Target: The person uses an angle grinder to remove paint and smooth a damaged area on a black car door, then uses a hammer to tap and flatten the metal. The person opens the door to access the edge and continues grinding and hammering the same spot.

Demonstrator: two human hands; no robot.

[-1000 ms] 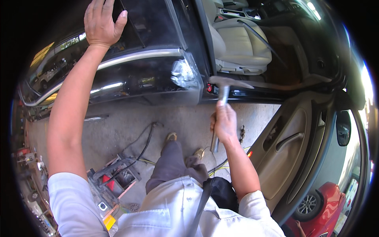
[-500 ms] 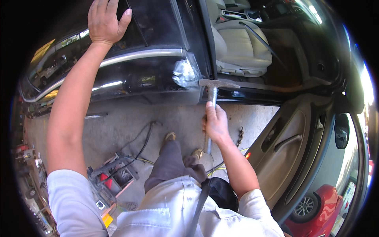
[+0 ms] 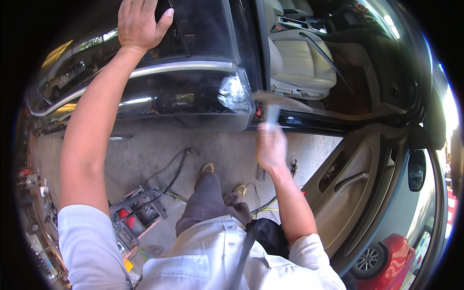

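My left hand [image 3: 141,25] lies flat with fingers stretched out on the upper part of a black car's rear door [image 3: 169,92]. In my right hand [image 3: 271,147] is the handle of a hammer [image 3: 273,113], closed in my fist. The hammer's long, thin head is smeared by motion beside the door's edge. A bare, shiny silver patch [image 3: 233,93] shows on the door close to that head. Whether the hammer touches the door, I cannot tell.
The front door [image 3: 350,188] stands wide open at right, showing a beige seat [image 3: 300,63]. Below left is a tool box [image 3: 140,212] with tools. A dark hose [image 3: 181,164] and cables lie on the concrete floor. A red car [image 3: 391,261] is beyond the door.
The hammer and my right hand have swung slightly to the right and blurred. My left hand stays flat on the door, while the whole view has shifted a little.
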